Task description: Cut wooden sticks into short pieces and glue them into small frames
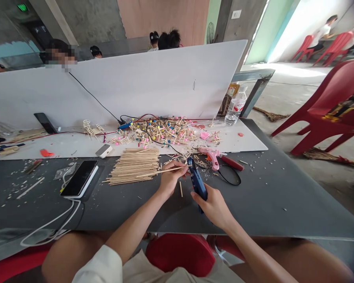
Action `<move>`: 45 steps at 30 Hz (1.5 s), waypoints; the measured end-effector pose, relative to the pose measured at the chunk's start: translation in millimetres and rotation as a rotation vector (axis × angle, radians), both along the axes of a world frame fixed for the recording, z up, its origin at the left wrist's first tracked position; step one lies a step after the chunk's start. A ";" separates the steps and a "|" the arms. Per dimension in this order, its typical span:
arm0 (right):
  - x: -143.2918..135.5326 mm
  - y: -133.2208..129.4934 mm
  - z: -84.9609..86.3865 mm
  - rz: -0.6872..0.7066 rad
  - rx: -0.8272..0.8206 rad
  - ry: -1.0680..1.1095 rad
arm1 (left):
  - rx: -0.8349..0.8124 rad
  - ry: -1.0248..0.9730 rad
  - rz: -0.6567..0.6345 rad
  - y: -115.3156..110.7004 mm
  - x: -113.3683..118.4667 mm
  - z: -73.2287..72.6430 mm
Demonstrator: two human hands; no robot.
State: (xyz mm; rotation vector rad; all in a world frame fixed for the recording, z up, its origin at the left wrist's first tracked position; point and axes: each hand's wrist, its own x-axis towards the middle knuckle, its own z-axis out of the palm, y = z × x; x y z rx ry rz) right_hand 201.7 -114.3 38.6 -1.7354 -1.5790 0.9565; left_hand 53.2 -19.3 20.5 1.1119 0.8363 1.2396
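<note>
Between the fingers of my left hand (pixel 171 177) is a thin wooden stick (pixel 165 170), held nearly level, its right end at the jaws of a blue hand cutter (pixel 197 181). My right hand (pixel 214 202) is wrapped round the cutter's handles; whether the jaws touch the stick I cannot tell. Just left of my left hand lies a wide row of similar wooden sticks (pixel 132 167). A short cut piece of stick (pixel 180 189) rests on the dark table below my hands.
Behind my hands is a pile of short sticks with coloured beads (pixel 165 131). A pink glue gun (pixel 213 159) lies by a red-handled tool (pixel 232 162). At left is a phone (pixel 80 179) with white cables. A water bottle (pixel 236 106) stands before a white partition (pixel 135 90).
</note>
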 end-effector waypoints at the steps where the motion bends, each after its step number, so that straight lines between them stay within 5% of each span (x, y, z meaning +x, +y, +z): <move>1: 0.1 -0.5 0.1 0.006 0.002 -0.008 | 0.010 0.000 0.000 -0.3 -0.1 0.2; 41: -0.8 1.5 -7.0 -0.029 -0.005 -0.087 | 0.014 0.052 -0.053 -1.1 -0.3 -0.4; 45: 1.8 3.5 -7.4 -0.071 -0.008 -0.123 | 0.061 0.191 -0.042 -5.8 -3.0 -2.5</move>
